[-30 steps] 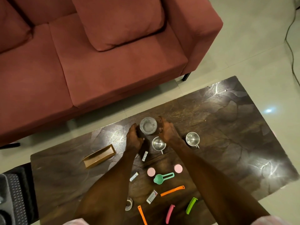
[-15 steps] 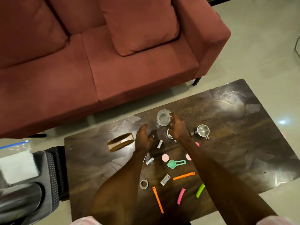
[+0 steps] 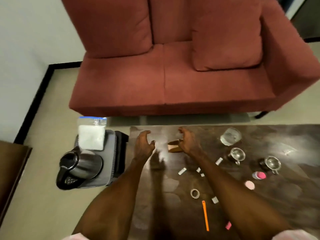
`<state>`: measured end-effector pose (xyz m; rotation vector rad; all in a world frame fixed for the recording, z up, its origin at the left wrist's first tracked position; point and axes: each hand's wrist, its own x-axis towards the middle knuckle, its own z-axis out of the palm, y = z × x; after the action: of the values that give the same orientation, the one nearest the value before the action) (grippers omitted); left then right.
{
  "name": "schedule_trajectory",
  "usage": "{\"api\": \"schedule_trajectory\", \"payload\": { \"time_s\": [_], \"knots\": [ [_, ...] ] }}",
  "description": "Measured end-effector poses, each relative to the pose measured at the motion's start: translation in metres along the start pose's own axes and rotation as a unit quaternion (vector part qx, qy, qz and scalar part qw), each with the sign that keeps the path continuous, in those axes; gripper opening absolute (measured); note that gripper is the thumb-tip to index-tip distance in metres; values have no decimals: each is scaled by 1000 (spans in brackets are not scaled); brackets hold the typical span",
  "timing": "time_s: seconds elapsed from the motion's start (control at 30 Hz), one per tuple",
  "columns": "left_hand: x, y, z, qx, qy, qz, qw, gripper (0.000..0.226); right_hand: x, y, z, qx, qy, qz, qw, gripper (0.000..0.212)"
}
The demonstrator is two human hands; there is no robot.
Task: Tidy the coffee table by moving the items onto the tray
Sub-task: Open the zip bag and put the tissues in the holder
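Over the left end of the dark coffee table (image 3: 285,196), my left hand (image 3: 143,144) and my right hand (image 3: 188,142) both hover with fingers spread and curled, holding nothing. A small tan box (image 3: 173,146) lies just under my right palm, partly hidden; contact cannot be told. A grey tray (image 3: 112,153) sits left of the table on a black stand. On the table are a glass (image 3: 230,136), two steel cups (image 3: 238,154) (image 3: 271,163), pink lids (image 3: 249,185), a tape roll (image 3: 195,193), an orange stick (image 3: 205,215) and small white packets (image 3: 182,171).
The tray carries a steel kettle (image 3: 81,165) and a zip bag of white material (image 3: 91,134). A red sofa (image 3: 173,75) stands behind the table. A brown cabinet edge (image 3: 12,167) is at the far left, with bare floor between.
The view has swung left, bringing the tray and kettle into sight. Both hands have left the glass and moved to the table's left end near the tan box.
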<state>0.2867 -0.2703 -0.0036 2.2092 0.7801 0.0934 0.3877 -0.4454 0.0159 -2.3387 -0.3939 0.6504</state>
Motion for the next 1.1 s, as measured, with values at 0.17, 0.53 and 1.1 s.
{"api": "schedule_trajectory", "payload": {
  "time_s": [0.17,0.53,1.1],
  "knots": [
    [15,-80,-112,32,68,-40,996,30,15,-91,82,-40,-50,-80,995,55],
    [89,-217,-227,100,98,-108,984,42,85,-215,245,-83,-138,-139,977,43],
    [242,-344,-182,65,132,-236,961,53,237,-195,389,87,-104,-86,987,37]
  ]
}}
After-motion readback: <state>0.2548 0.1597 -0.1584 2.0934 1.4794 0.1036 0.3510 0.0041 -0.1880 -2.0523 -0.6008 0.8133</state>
